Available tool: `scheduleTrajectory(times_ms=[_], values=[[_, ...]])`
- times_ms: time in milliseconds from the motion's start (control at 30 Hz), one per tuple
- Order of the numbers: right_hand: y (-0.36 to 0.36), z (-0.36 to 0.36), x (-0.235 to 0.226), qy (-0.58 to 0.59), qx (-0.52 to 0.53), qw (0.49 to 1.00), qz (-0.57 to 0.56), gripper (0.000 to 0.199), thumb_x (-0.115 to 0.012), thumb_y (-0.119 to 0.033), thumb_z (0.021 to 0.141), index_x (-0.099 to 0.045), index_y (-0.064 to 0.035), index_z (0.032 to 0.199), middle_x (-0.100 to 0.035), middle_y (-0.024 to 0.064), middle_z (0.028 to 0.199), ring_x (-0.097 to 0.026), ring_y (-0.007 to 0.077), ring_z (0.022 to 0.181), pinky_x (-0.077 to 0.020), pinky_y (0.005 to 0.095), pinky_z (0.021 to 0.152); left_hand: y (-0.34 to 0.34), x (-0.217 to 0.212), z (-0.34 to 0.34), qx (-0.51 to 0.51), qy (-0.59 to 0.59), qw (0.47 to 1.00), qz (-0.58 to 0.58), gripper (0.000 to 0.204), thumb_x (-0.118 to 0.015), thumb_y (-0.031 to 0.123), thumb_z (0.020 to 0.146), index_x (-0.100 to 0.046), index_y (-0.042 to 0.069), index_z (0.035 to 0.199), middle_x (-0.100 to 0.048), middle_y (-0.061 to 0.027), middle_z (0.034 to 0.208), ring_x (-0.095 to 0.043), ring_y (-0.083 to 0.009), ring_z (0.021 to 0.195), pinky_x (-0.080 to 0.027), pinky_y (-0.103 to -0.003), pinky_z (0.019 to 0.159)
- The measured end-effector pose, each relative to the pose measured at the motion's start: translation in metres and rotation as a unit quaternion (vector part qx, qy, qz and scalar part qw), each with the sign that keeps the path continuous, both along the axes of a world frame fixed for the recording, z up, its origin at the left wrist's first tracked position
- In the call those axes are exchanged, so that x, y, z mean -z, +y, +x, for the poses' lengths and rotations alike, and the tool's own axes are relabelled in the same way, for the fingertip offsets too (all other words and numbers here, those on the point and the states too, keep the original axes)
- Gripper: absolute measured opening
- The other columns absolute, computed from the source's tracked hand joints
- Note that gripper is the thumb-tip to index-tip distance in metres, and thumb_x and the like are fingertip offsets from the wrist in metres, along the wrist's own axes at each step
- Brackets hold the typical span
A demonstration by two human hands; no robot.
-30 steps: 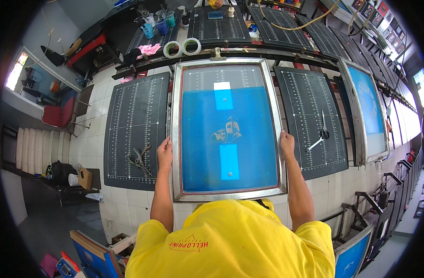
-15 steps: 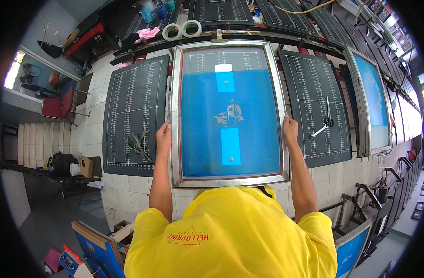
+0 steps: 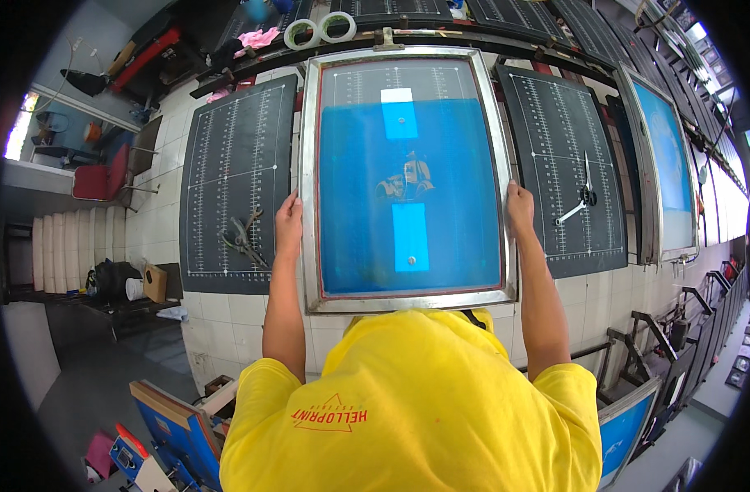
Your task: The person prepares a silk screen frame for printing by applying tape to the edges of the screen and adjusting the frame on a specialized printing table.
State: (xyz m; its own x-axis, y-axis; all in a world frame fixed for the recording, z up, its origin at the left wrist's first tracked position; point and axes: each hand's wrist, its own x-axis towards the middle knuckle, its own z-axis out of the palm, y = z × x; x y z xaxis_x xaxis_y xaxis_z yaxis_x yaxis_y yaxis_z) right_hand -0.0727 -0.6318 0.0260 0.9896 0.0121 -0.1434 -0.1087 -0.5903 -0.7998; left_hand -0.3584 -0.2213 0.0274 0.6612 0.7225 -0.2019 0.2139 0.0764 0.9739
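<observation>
A screen-printing frame (image 3: 311, 180) with a silver metal rim lies in front of me over a dark board with a white grid. Blue emulsion fills most of its mesh (image 3: 350, 238), with a pale vehicle-like design (image 3: 405, 179) in the middle. Two light rectangles show through, one above and one below the design. My left hand (image 3: 289, 223) is closed around the left rim. Opposite it, my right hand (image 3: 520, 207) grips the right rim, its thumb on the near side and the other fingers partly hidden.
Pliers (image 3: 243, 239) rest on the left gridded board (image 3: 231, 123). Scissors (image 3: 588, 195) and a wrench (image 3: 569, 215) lie on the right one. Another blue screen (image 3: 668, 156) leans farther right. Two tape rolls (image 3: 337, 28) and a pink cloth (image 3: 258, 38) sit beyond the rail.
The whole scene has shifted slightly upward in the picture as the view moved. Both hands keep their hold on the frame's sides.
</observation>
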Motion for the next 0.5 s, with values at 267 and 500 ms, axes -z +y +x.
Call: scheduleTrajectory(times_ms=[267, 500], values=[[-0.04, -0.043, -0.011, 0.081, -0.044, 0.994, 0.05, 0.043, -0.05, -0.034, 0.101, -0.064, 0.0066, 0.099, -0.057, 0.0085, 0.077, -0.051, 0.0165, 0.076, -0.0433, 0.0344, 0.075, -0.03, -0.006, -0.049, -0.007, 0.031, 0.998, -0.048, 0.042, -0.05, 0.016, 0.103, -0.051, -0.004, 0.139, -0.063, -0.0112, 0.126, -0.058, -0.014, 0.112, -0.044, -0.026, 0.097], [-0.04, -0.068, -0.007, 0.0, -0.028, 1.0, 0.004, 0.044, -0.048, -0.032, 0.1, -0.054, 0.0074, 0.082, -0.048, 0.0143, 0.068, -0.042, 0.0202, 0.067, -0.0403, 0.039, 0.066, -0.047, 0.001, -0.072, -0.01, 0.045, 0.999, -0.007, 0.041, -0.049, 0.019, 0.104, -0.053, -0.005, 0.137, -0.065, -0.0112, 0.122, -0.058, -0.0137, 0.109, -0.043, -0.026, 0.097]])
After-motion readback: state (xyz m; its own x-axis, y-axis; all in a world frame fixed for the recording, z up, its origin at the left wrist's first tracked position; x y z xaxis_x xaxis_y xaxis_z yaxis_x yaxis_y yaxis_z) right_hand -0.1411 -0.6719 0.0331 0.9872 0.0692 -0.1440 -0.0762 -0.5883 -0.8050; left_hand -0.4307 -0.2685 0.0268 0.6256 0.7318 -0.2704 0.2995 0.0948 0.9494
